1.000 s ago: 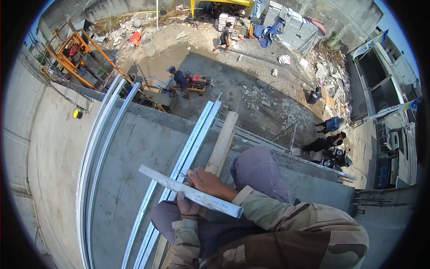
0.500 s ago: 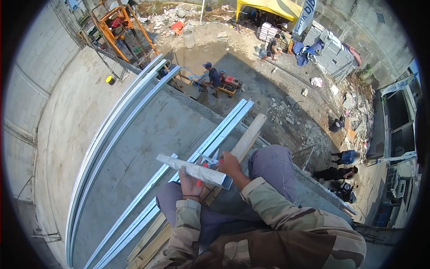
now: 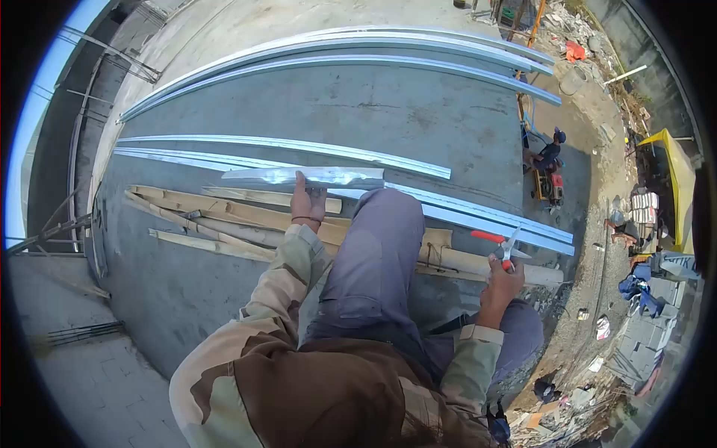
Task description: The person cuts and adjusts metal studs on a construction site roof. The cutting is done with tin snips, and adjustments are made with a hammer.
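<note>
My left hand (image 3: 306, 203) is closed on a short silvery metal channel (image 3: 343, 176), its thumb resting over the near face. The piece lies roughly level across the view, above my bent knee. Off to the right, my right hand (image 3: 502, 290) grips a pair of tin snips (image 3: 510, 246) with red handles. The handles are spread apart, with one in the fist and the other pointing left. The snips are apart from the metal channel.
Long metal channels (image 3: 299, 148) lie across the grey concrete slab (image 3: 358, 101). Bamboo poles and split strips (image 3: 224, 207) rest beside my legs. Beyond the slab's edge, a person (image 3: 550, 151) sits by a red machine (image 3: 556, 187) on lower ground with rubble.
The view has swung left over the slab. My right hand has drawn the snips away from the metal channel, out to the right. My left hand still holds the channel.
</note>
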### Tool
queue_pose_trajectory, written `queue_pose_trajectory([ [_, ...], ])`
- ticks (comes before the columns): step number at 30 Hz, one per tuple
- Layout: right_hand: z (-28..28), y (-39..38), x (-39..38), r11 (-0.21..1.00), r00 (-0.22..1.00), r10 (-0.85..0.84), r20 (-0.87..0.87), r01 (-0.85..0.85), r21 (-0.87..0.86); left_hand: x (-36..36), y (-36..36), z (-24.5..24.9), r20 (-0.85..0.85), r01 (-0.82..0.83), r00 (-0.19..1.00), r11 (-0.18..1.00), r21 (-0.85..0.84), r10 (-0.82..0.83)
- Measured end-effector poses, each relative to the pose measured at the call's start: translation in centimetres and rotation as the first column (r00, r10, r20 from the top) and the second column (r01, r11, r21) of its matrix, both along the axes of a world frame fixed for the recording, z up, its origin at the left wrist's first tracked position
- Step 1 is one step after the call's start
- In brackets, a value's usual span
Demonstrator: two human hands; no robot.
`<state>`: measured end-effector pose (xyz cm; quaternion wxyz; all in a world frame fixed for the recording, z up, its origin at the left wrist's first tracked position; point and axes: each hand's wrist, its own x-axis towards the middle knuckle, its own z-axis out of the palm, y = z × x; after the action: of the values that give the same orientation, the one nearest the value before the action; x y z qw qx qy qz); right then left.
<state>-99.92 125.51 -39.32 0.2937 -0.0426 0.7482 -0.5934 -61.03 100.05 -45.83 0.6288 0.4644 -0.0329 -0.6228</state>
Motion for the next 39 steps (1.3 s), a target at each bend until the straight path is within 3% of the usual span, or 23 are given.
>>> queue_pose_trajectory([
  [3,-0.7,-0.3,-0.2,0.988,0.990,0.137,0.024,-0.138,0.071,7.8,8.1,-3.8,-0.009,-0.232,0.972,0.964,0.126,0.235],
  [5,-1.6,-0.8,-0.3,0.980,0.983,0.185,0.019,-0.185,0.066,12.7,13.4,-5.7,-0.028,-0.421,0.898,0.875,0.239,0.440],
  [7,-1.7,-1.5,-0.2,0.966,0.967,0.249,0.052,-0.251,0.059,17.0,18.6,-8.4,0.048,-0.522,0.842,0.790,0.321,0.537],
  [10,-0.7,-2.8,0.0,0.947,0.949,0.310,0.061,-0.314,0.067,20.1,25.8,-11.5,0.131,-0.549,0.806,0.645,0.531,0.578],
  [11,-0.3,-3.1,0.2,0.942,0.945,0.323,0.048,-0.326,0.077,20.2,27.6,-12.5,0.179,-0.539,0.809,0.586,0.605,0.560],
  [13,-0.8,-3.2,0.4,0.938,0.943,0.328,0.055,-0.332,0.104,21.5,31.0,-17.1,0.178,-0.392,0.907,0.610,0.688,0.382],
  [15,-2.5,-3.0,0.6,0.939,0.937,0.343,-0.072,-0.341,0.039,18.9,30.7,-16.3,0.263,-0.417,0.904,0.563,0.713,0.336],
  [17,-0.2,-3.1,1.7,0.912,0.922,0.387,0.027,-0.387,0.138,15.8,30.0,-15.6,0.341,-0.440,0.897,0.505,0.742,0.281],
  [19,0.7,-3.4,2.6,0.907,0.911,0.410,-0.050,-0.402,0.121,14.4,27.4,-14.0,0.479,-0.309,0.848,0.521,0.795,-0.227],
  [21,-0.1,-3.1,2.7,0.868,0.881,0.471,0.034,-0.470,0.162,14.3,25.2,-9.8,0.475,-0.203,0.563,0.444,0.873,-0.676],
  [23,5.4,-3.5,3.8,0.821,0.842,0.529,0.111,-0.540,0.184,14.9,21.9,-1.4,0.335,-0.141,0.133,0.317,0.938,-0.933],
  [25,11.1,-4.3,5.4,0.708,0.732,0.652,0.200,-0.681,0.186,12.3,19.2,8.2,0.697,-0.081,0.291,0.709,0.701,-0.656],
  [27,16.3,-5.4,7.6,0.641,0.651,0.729,0.211,-0.758,0.121,11.4,17.4,16.4,0.805,0.186,0.229,0.836,0.516,-0.547],
  [29,24.2,-7.2,10.6,0.559,0.557,0.803,0.212,-0.827,0.060,9.0,16.2,27.7,0.811,0.464,0.219,0.789,0.403,-0.543],
  [31,34.6,-9.5,15.3,0.325,0.310,0.941,0.137,-0.940,-0.107,7.3,17.6,33.4,0.633,0.706,0.422,0.674,0.219,-0.648],
  [33,41.0,-9.9,18.9,0.249,0.222,0.954,0.201,-0.961,-0.120,5.8,20.3,37.2,0.889,0.784,0.136,0.596,0.173,-0.437],
  [35,46.9,-10.4,22.3,0.175,0.135,0.958,0.253,-0.974,-0.143,5.0,22.6,46.3,0.393,0.790,0.450,0.563,0.243,-0.802],
  [36,49.7,-10.2,24.0,0.109,0.086,0.960,0.266,-0.991,-0.075,5.5,24.1,48.0,0.406,0.784,0.467,0.580,0.222,-0.786],
  [38,53.3,-9.6,26.8,0.027,0.026,0.964,0.264,-1.000,0.003,6.8,27.0,50.5,0.352,0.577,0.732,0.806,0.134,-0.583],
  [39,53.6,-9.0,28.1,0.076,0.005,0.909,0.417,-0.985,-0.154,7.9,27.5,52.4,0.356,0.566,0.743,0.816,0.117,-0.566],
])
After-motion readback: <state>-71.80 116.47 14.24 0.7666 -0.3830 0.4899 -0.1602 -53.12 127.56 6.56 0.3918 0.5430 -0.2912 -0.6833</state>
